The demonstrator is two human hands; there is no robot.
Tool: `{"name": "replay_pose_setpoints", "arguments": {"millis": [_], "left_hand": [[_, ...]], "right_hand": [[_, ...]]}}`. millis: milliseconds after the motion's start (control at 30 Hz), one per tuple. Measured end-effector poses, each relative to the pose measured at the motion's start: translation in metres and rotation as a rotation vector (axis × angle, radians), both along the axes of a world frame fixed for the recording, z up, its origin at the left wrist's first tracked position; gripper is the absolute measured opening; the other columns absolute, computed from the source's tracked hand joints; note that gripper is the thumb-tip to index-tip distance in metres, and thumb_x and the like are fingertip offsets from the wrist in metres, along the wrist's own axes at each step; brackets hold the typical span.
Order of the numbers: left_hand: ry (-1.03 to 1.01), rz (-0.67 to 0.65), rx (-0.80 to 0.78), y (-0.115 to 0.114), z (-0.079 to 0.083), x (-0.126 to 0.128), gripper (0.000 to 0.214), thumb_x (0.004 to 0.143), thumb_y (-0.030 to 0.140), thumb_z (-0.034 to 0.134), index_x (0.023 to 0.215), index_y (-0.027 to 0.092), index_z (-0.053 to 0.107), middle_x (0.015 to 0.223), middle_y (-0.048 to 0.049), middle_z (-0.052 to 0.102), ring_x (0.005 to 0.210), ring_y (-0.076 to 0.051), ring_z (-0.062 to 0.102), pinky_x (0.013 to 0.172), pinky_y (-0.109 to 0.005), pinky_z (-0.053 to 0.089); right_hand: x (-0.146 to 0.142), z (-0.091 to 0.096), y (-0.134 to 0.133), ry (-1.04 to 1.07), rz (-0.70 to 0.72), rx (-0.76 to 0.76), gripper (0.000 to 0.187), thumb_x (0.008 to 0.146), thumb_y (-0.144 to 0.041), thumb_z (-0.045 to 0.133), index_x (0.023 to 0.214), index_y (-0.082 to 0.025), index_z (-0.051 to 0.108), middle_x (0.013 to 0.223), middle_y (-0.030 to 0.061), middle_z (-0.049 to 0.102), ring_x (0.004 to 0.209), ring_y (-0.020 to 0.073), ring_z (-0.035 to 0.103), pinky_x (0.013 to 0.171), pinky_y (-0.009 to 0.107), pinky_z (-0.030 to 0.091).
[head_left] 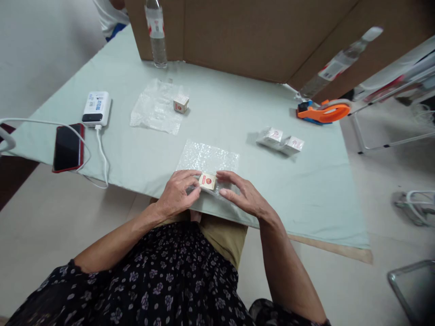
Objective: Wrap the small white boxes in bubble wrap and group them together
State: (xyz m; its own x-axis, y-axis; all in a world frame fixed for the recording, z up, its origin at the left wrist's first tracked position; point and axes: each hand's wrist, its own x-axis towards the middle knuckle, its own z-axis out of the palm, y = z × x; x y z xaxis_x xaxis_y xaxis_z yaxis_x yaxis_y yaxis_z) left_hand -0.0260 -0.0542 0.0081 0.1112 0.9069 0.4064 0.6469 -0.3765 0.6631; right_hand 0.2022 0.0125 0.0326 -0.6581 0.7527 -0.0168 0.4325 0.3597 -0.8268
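A small white box (207,181) with a red and brown print lies on a sheet of bubble wrap (210,154) at the table's near edge. My left hand (177,189) has its fingertips and thumb at the box's left side, gripping it there. On the other side, my right hand (243,192) is curved with thumb and fingers apart. Its fingertips are close to the box's right edge, and the thumb is over the wrap. Whether the right fingertips touch the box is hard to see.
Another small box (181,104) stands beside a loose bubble wrap sheet (154,108). Two wrapped boxes (282,140) lie to the right, near an orange tape dispenser (322,112). A power bank (97,108), phone (68,147) and cable are left. Bottles (158,40) stand by a cardboard panel (234,36).
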Motion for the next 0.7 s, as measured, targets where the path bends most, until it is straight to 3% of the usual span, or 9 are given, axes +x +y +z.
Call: {"name": "replay_pose_setpoints", "arguments": {"millis": [167,300,367,700], "left_hand": [[0.003,-0.01,-0.025,-0.001,-0.001,-0.003,0.007,0.085,0.016,0.062,0.081,0.019,0.067,0.119,-0.009,0.072,0.112,-0.023,0.067,0.097,-0.044,0.052],[-0.009,-0.034,-0.058,0.004,-0.001,-0.005,0.004,0.084,0.017,0.064,0.081,0.019,0.067,0.123,-0.0103,0.071,0.114,-0.024,0.066,0.099,-0.045,0.052],[-0.025,-0.044,-0.077,0.008,-0.001,-0.004,0.003,0.084,0.017,0.065,0.083,0.019,0.067,0.122,-0.01,0.072,0.112,-0.024,0.067,0.099,-0.045,0.052],[-0.212,-0.039,-0.139,0.018,0.001,0.001,0.01,0.086,0.015,0.062,0.076,0.018,0.064,0.105,-0.0076,0.074,0.097,-0.018,0.07,0.086,-0.032,0.056]], "right_hand": [[-0.003,0.003,-0.015,-0.083,0.021,0.147,0.054,0.079,-0.051,0.075,0.125,-0.028,0.06,0.14,0.0107,0.059,0.131,0.0315,0.055,0.106,0.053,0.046],[-0.013,-0.008,-0.018,-0.098,-0.048,0.24,0.017,0.09,-0.036,0.066,0.102,-0.025,0.064,0.135,0.0108,0.062,0.128,0.0286,0.058,0.101,0.049,0.048],[-0.016,-0.011,-0.016,-0.07,-0.074,0.256,0.008,0.093,-0.032,0.061,0.093,-0.025,0.064,0.128,0.0094,0.066,0.121,0.0265,0.062,0.098,0.046,0.049],[-0.025,-0.013,-0.006,-0.044,-0.152,0.265,0.016,0.093,-0.033,0.059,0.081,-0.024,0.063,0.107,0.0056,0.074,0.099,0.0221,0.069,0.089,0.039,0.05]]}}
